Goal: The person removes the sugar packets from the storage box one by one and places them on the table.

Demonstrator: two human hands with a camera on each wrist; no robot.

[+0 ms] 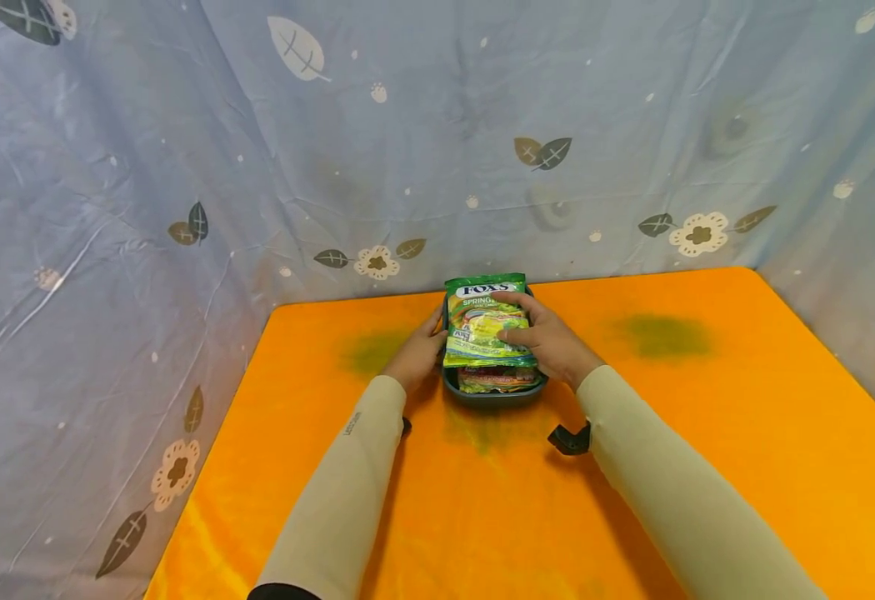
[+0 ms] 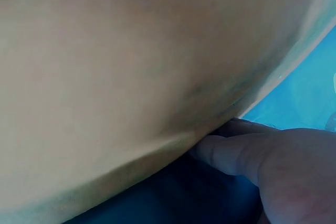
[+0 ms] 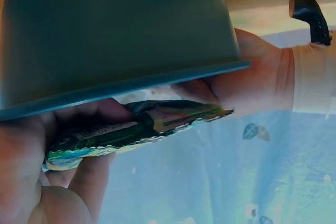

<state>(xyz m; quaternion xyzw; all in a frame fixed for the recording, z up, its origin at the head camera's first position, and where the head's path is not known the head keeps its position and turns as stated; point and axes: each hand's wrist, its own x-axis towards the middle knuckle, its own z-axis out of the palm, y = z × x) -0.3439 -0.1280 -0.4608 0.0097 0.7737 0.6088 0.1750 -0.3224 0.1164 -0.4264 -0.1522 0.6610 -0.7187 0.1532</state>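
"Right hand [image 1: 550, 337] first, head view: thumb and fingers clamped on the FOX'S candy bag [image 1: 482, 329], coming from its three o'clock side. Bag's over the dark tub [image 1: 493, 398], near the middle of the view, on the orange tabletop [image 1: 467, 500]."

"Left hand [image 1: 417, 354]?"

"At the tub's nine o'clock. Touching, I think; can't tell if it's clamped. Fingertips hidden."

"How'll the bag handle?"

"Light, I'd guess. Soft, crinkly, lumpy if full; shiny film, so maybe slippery. Not very fragile. Best hold: pinch the three o'clock edge or the top edge at twelve. Tub looks stiff and smooth; take it by the rim."

"Anything blocked?"

"Right fingers cover lettering after SPRING. A second packet [image 1: 493, 383] peeks out at six o'clock inside the tub; bag covers the rest."

"Left wrist?"

"Poor. Blurry beige expanse [image 2: 121, 77] fills most of it, can't name it. Left hand cut off at four o'clock, fingertips lost at the beige edge. Can't make out the bag."

"Right wrist?"

"Better. Looks upside down: tub wall at twelve, bag edge-on under the rim. Right hand at eight, digits on both faces of the bag, so pinch confirmed. Left hand at three, partly behind the tub. Tub's inside: can't see."
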